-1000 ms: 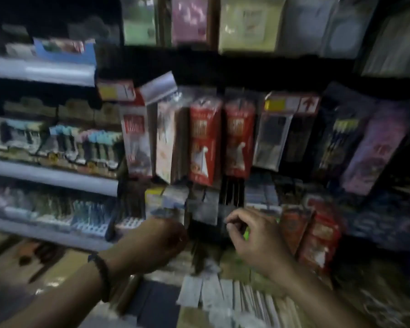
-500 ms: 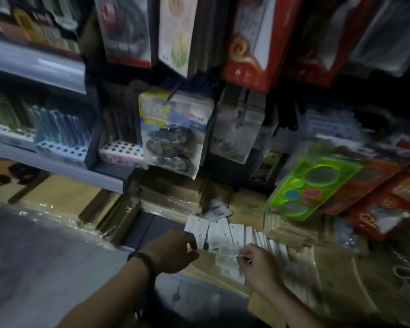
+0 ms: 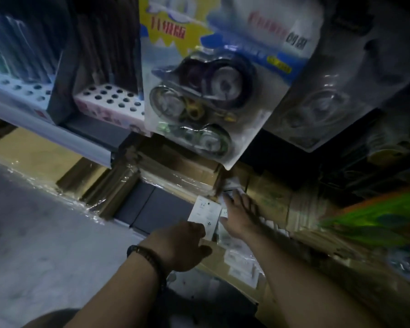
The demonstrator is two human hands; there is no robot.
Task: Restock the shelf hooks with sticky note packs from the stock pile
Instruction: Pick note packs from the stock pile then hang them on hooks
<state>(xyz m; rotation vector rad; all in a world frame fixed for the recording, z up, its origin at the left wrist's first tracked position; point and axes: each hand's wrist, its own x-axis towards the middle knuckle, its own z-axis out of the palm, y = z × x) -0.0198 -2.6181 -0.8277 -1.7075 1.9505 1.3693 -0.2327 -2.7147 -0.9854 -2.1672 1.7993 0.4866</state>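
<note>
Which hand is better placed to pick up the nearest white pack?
Likely the left. The left hand is at the lower edge of the pack, fingers curled toward it. The right hand reaches past it, fingers straight, onto the rear packs.

Place: we took it for a stationery shop | hanging goods: we saw a carded blister pack of correction tapes (image 3: 199,98) among other hung packs (image 3: 317,105) | shelving: pens stood in perforated display trays (image 3: 111,102) on a shelf (image 3: 45,136) | below: a stock pile (image 3: 175,176) of film-wrapped cartons lay.
</note>
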